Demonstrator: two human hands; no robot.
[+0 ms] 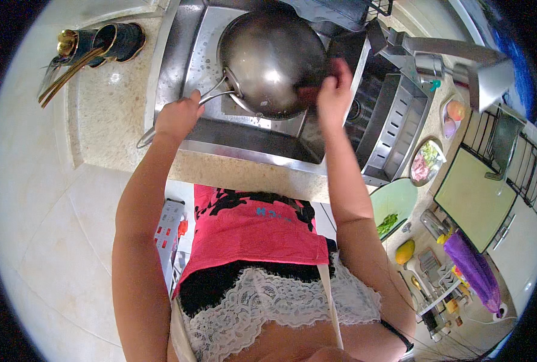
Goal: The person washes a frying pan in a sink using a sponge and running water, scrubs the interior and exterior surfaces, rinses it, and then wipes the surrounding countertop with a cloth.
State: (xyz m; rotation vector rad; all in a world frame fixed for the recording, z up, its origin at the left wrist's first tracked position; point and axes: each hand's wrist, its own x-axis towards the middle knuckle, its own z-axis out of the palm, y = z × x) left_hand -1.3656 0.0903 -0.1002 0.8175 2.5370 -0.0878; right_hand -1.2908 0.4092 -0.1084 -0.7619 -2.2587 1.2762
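Over the stainless steel sink (255, 145) a metal wok (268, 59) is tilted with its rounded outer side towards me. My left hand (179, 113) is closed around its long metal handle, whose looped end shows below the wrist. At the wok's right edge is my right hand (336, 88), blurred, with something dark reddish beside the fingers; whether it grips anything cannot be made out. The wok's inside is hidden.
Dark utensil holders (123, 41) with chopsticks stand on the counter at left. To the right are a slotted metal basket (391, 131), a faucet (458, 47), a plate of chopped food (427, 163), a green board (395, 199) with leafy greens, and a mango (404, 252).
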